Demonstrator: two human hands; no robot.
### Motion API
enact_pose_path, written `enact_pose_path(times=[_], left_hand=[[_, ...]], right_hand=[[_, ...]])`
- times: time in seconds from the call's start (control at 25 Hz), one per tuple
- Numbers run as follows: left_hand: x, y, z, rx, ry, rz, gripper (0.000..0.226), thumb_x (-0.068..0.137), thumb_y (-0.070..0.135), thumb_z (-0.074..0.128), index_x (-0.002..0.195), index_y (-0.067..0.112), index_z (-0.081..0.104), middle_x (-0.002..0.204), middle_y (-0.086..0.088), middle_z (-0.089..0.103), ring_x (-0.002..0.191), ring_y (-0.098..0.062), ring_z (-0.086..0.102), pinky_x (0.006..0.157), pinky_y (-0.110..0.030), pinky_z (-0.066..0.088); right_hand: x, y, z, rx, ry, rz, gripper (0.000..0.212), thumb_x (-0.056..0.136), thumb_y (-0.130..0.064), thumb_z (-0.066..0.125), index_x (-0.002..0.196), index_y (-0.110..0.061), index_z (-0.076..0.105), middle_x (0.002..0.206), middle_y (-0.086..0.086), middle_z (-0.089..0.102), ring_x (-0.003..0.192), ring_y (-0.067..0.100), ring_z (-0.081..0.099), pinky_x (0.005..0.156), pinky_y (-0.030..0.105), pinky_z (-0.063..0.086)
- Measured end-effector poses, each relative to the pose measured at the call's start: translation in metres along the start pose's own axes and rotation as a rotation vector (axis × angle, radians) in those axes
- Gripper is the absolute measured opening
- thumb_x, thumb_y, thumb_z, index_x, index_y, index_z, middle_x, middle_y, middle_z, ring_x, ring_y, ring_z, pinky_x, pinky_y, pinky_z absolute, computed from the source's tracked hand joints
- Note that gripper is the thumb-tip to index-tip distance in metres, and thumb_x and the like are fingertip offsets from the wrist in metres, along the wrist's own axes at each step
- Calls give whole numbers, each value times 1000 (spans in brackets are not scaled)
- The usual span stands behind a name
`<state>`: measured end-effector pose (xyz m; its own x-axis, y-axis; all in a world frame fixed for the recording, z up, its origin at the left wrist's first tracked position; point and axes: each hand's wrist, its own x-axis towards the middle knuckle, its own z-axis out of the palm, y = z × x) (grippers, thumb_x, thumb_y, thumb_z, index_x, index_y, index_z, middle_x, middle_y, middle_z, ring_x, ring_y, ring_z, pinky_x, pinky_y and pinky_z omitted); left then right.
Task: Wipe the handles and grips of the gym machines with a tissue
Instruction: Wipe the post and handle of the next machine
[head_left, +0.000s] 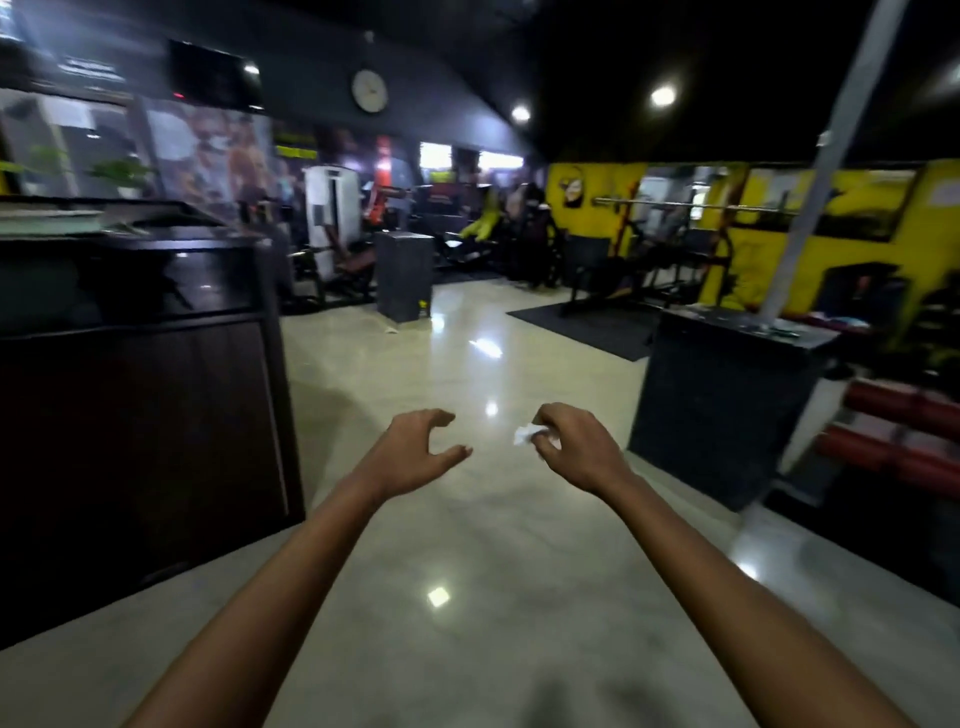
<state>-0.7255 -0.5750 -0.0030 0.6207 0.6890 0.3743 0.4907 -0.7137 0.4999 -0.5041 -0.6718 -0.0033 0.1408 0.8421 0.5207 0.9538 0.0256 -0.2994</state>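
Note:
Both my arms reach forward over a shiny pale floor (467, 545). My right hand (574, 449) holds a small crumpled white tissue (527, 433) between curled fingers and thumb. My left hand (415, 449) is beside it, fingers loosely curved, holding nothing. The gym machines stand far off at the back: a white weight-stack machine (330, 218) and a bench rack with a barbell (670, 244) by the yellow wall. No handle or grip is within reach of either hand. The picture is blurred.
A tall dark wooden counter (140, 395) stands close on my left. A dark block-shaped stand (727, 400) is on my right, with red rolls (904, 431) beyond it. A grey box (404, 275) sits mid-floor ahead. A black mat (587, 327) lies before the bench.

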Motion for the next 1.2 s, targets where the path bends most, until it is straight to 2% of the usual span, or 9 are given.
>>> enact_pose_path(times=[0.2, 0.32, 0.44, 0.56, 0.72, 0.84, 0.92, 1.08, 1.2], left_hand=[[64, 70, 81, -123, -123, 158, 62, 82, 43, 71, 130, 8, 57, 131, -6, 60, 121, -15, 55, 98, -21, 41], [98, 112, 129, -221, -189, 237, 61, 81, 42, 72, 129, 7, 57, 131, -4, 60, 121, -14, 55, 100, -26, 45], [133, 164, 181, -283, -277, 355, 59, 82, 38, 73, 129, 6, 58, 131, -5, 61, 120, -16, 56, 101, -27, 44], [163, 218, 231, -339, -367, 475, 57, 82, 36, 74, 128, 7, 59, 129, -5, 62, 117, -15, 58, 96, -20, 42], [193, 294, 287, -435, -498, 642, 56, 81, 35, 74, 129, 9, 59, 128, -3, 62, 117, -13, 57, 95, -19, 41], [204, 360, 323, -496, -599, 781, 58, 82, 37, 73, 130, 9, 58, 130, -3, 60, 120, -14, 55, 100, -23, 42], [200, 400, 343, -543, -643, 869, 54, 82, 37, 73, 126, 10, 60, 125, 0, 62, 116, -14, 57, 97, -24, 44], [166, 474, 379, -590, -758, 1039, 57, 81, 43, 71, 129, 14, 59, 127, 3, 61, 115, -10, 56, 99, -26, 43], [125, 527, 400, -645, -859, 1146, 60, 80, 46, 71, 129, 14, 59, 128, 1, 61, 116, -10, 56, 99, -28, 45]], right_hand=[[-38, 91, -56, -96, 89, 191, 5, 86, -18, 56, 83, -14, 58, 83, -3, 59, 73, 16, 54, 59, 31, 42], [-63, 137, -88, -136, 119, 318, 5, 84, -17, 56, 80, -14, 55, 81, -4, 57, 71, 15, 50, 55, 27, 34], [-91, 182, -124, -179, 167, 473, 6, 83, -16, 57, 80, -11, 57, 82, 0, 61, 72, 18, 54, 59, 34, 41], [-121, 219, -158, -232, 238, 617, 5, 83, -14, 59, 82, -9, 59, 80, 4, 64, 71, 20, 56, 62, 37, 45], [-168, 252, -207, -278, 374, 796, 8, 82, -11, 61, 78, -13, 55, 72, 2, 60, 61, 17, 52, 56, 30, 39], [-212, 269, -243, -358, 483, 947, 5, 81, -13, 62, 80, -11, 57, 71, 2, 60, 60, 15, 52, 55, 32, 42], [-242, 270, -262, -419, 554, 1028, 5, 80, -13, 62, 80, -11, 57, 72, 4, 62, 63, 19, 55, 58, 36, 45], [-309, 252, -293, -558, 667, 1195, 6, 78, -11, 64, 77, -10, 58, 68, 4, 60, 61, 17, 51, 56, 30, 38], [-365, 225, -317, -656, 716, 1321, 3, 79, -9, 62, 77, -9, 59, 68, 5, 62, 60, 17, 53, 50, 18, 34]])
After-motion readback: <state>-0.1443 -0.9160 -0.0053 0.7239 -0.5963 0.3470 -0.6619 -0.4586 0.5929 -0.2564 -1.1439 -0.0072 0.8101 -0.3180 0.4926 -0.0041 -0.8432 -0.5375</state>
